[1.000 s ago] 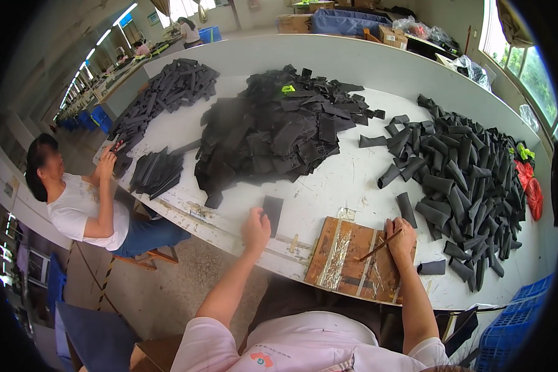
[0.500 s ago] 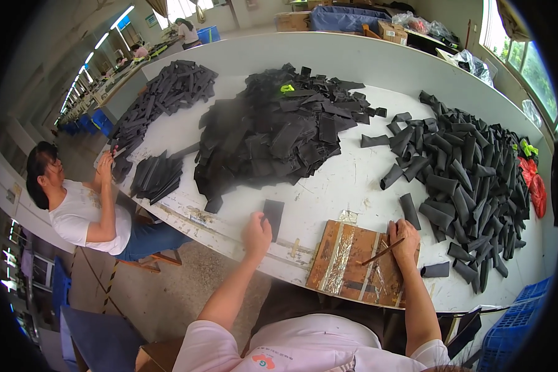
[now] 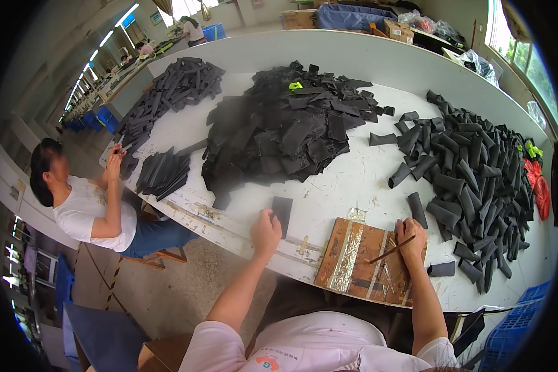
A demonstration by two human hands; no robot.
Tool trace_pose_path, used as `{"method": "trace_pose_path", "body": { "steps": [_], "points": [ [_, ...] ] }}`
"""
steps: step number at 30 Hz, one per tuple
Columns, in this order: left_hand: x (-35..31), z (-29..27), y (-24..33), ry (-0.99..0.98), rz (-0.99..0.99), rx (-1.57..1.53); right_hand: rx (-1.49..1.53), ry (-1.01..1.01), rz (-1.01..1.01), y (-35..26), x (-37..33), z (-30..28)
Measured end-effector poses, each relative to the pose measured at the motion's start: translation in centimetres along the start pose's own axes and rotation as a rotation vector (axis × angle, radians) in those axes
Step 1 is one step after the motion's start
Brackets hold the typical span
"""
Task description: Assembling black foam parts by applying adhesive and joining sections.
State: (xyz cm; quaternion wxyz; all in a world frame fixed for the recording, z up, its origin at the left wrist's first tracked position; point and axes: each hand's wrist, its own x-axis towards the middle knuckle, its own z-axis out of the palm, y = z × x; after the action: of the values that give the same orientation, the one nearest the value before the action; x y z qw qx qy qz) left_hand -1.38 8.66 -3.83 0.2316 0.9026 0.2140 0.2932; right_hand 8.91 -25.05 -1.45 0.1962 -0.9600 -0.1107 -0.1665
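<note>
My left hand [image 3: 267, 234] is closed on the near edge of a flat black rectangular piece [image 3: 283, 214], low over the white table. A thin brown stick [image 3: 389, 251] is gripped in my right hand [image 3: 411, 239], its free end pointing left and down over a worn brown board [image 3: 336, 263]. Strips of shiny tape run across that board, which lies at the table's near edge. Just beyond my right fingers lies a rolled black tube [image 3: 417, 209]; another black tube [image 3: 441, 269] rests right of my wrist.
A big heap of flat black pieces [image 3: 279, 133] covers the white table's [image 3: 328, 195] middle. Many black tubes [image 3: 471, 180] pile at right, beside a red bag [image 3: 540, 189]. A co-worker [image 3: 93, 208] sits at left by a stack of black strips [image 3: 163, 173]. A blue crate [image 3: 518, 322] stands lower right.
The whole view has shifted slightly, with the scene moving a little to the right. Both hands keep their holds and stay in nearly the same places over the table.
</note>
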Motion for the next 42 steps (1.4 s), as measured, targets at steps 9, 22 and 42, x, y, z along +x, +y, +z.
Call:
{"method": "trace_pose_path", "body": {
  "steps": [9, 22, 42],
  "points": [
    [-0.03, -0.23, 0.00, -0.002, 0.002, 0.000, 0.004, -0.011, 0.006, 0.03, 0.00, 0.13],
    [-0.11, 0.21, -0.68, 0.022, 0.040, -0.002, 0.021, 0.014, -0.009, 0.09, -0.19, -0.06],
    [0.00, -0.08, -0.29, -0.048, 0.117, 0.032, -0.019, 0.023, 0.008, 0.17, -0.24, 0.25]
  ]
}}
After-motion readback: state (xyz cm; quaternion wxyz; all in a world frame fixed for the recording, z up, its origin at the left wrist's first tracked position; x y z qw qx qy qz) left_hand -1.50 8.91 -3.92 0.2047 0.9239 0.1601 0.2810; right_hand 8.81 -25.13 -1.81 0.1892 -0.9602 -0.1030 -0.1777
